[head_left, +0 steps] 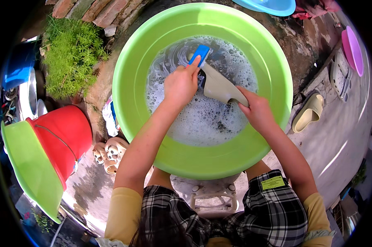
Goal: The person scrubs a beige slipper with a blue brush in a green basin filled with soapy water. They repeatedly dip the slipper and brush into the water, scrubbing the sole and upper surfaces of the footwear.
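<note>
My left hand (181, 84) is closed round a blue scrubbing brush (202, 52), index finger stretched along its back. The brush meets the far end of a beige slide sandal (219, 84); its bristles are mostly hidden. With my right hand (256, 108) I grip the sandal's near right end, thumb and fingers wrapped over it. The sandal is tilted above foamy water (202, 123) in a large light-green basin (272, 53). Suds cover most of the water, with swirl marks near the brush.
A matching beige slide (309, 113) and a grey clog (340, 76) lie at right near a pink basin (352, 51). At left are a red bucket (68, 138), another green basin (31, 164), small beige animal-faced slippers (116, 150) and a leafy plant (72, 55). A blue basin (272, 6) stands behind.
</note>
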### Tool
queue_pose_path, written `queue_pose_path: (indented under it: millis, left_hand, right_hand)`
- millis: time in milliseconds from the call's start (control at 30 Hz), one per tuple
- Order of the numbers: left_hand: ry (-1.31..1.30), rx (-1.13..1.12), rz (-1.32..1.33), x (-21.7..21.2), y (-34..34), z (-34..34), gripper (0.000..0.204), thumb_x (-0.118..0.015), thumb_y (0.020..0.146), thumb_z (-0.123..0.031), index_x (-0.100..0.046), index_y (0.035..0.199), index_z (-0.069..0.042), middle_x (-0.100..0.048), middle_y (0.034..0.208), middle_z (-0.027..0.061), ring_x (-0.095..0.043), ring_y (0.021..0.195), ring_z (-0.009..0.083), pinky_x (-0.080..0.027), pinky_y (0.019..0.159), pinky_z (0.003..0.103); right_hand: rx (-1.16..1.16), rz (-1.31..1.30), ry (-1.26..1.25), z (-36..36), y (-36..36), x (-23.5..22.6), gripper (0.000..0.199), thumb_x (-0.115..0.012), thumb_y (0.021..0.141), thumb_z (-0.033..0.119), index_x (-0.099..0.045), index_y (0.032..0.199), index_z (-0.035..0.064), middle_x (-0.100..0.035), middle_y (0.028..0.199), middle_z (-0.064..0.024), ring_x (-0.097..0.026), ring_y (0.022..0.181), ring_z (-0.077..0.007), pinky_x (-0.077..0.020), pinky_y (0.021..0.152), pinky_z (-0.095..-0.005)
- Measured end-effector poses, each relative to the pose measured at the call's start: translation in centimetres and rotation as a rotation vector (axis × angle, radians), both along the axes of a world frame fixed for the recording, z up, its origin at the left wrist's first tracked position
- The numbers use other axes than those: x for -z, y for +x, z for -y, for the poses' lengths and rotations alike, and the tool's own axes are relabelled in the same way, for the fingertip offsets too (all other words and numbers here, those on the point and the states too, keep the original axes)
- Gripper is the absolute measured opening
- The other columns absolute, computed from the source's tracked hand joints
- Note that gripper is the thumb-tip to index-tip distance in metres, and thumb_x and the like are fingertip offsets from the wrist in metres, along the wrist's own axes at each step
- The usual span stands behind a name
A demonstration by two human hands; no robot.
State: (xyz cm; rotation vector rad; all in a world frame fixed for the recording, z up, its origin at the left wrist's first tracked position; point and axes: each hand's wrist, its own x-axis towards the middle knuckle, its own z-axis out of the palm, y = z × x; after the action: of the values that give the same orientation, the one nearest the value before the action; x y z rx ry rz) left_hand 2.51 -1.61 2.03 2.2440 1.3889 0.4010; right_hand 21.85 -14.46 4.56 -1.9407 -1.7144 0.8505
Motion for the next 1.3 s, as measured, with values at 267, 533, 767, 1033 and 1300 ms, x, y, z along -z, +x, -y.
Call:
queue_pose_path:
  millis: [267, 533, 767, 1033, 1300]
  left_hand:
    - [-0.017, 0.136, 0.227, -0.4, 0.7, 3.0, 0.038, -0.058, 0.085, -0.013, -0.057, 0.122, -0.021, -0.047, 0.060, 0.0091, -0.051, 0.052, 0.0249, -0.043, 0.050, 0.036]
    - [-0.133, 0.213, 0.399, -2.2, 1.1, 5.7, 0.036, -0.057, 0.085, -0.011, -0.057, 0.121, -0.016, -0.052, 0.064, 0.0100, -0.053, 0.052, 0.0258, -0.042, 0.049, 0.037]
    - [-0.002, 0.221, 0.146, -3.8, 1.8, 6.8, 0.041, -0.058, 0.084, -0.011, -0.055, 0.124, -0.017, -0.049, 0.063, 0.0095, -0.052, 0.048, 0.0243, -0.043, 0.043, 0.034]
    - [0.007, 0.204, 0.059, -4.3, 2.1, 7.4, 0.043, -0.058, 0.083, -0.010, -0.054, 0.125, -0.017, -0.046, 0.063, 0.0092, -0.050, 0.045, 0.0247, -0.042, 0.042, 0.036]
    - [-0.055, 0.190, 0.062, -4.7, 0.5, 6.0, 0.040, -0.059, 0.083, -0.012, -0.057, 0.123, -0.017, -0.050, 0.062, 0.0100, -0.052, 0.049, 0.0253, -0.043, 0.046, 0.037]
  right_hand:
    - [0.079, -0.051, -0.044, 0.3, 0.0, 0.5, 0.046, -0.065, 0.075, 0.011, -0.053, 0.119, 0.0073, -0.063, 0.090, -0.0190, -0.061, 0.081, -0.0355, -0.0487, 0.070, -0.0403]
    - [0.135, 0.008, -0.070, 0.3, 0.1, -0.1, 0.040, -0.064, 0.076, 0.012, -0.055, 0.114, 0.0069, -0.062, 0.086, -0.0207, -0.060, 0.080, -0.0364, -0.0481, 0.068, -0.0407]
    - [0.156, -0.044, -0.060, -0.2, 0.2, -0.2, 0.033, -0.062, 0.078, 0.014, -0.056, 0.108, 0.0015, -0.061, 0.081, -0.0223, -0.060, 0.076, -0.0380, -0.0477, 0.067, -0.0420]
    - [0.204, -0.078, -0.050, 0.1, 0.4, 0.1, 0.027, -0.061, 0.078, 0.014, -0.058, 0.101, 0.0002, -0.061, 0.078, -0.0230, -0.061, 0.074, -0.0383, -0.0470, 0.063, -0.0420]
    - [0.210, -0.010, -0.111, -0.6, -0.7, -0.3, 0.027, -0.061, 0.078, 0.014, -0.058, 0.101, 0.0000, -0.061, 0.078, -0.0217, -0.061, 0.074, -0.0382, -0.0478, 0.064, -0.0414]
